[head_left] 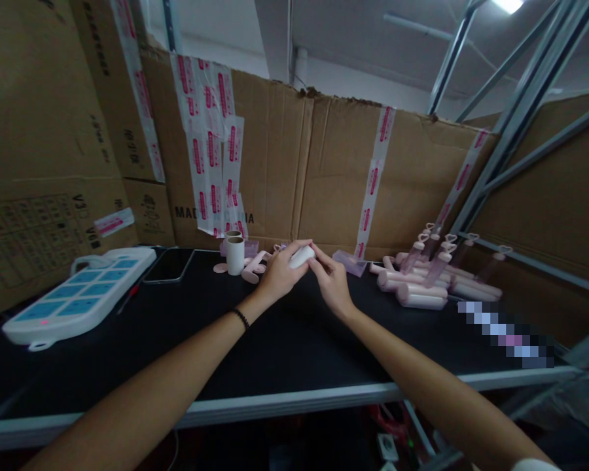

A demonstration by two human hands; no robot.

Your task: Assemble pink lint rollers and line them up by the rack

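Observation:
My left hand [281,269], with a dark beaded bracelet at the wrist, is closed around a small white roll [302,256] held above the black table. My right hand [332,281] pinches the roll's right end between thumb and fingertips. Left of my hands, two white rolls [235,256] with brown cardboard cores stand upright, one behind the other. Pink plastic parts [254,265] lie beside them, partly hidden by my left hand. Behind my right hand lies a translucent pinkish cover [350,263].
Pink rollers [422,296] with heart-shaped handle ends are heaped at the right. A white power strip [78,297] with blue sockets and a dark phone [169,265] lie at the left. Taped cardboard [275,163] walls the back; a metal frame [510,131] rises at the right.

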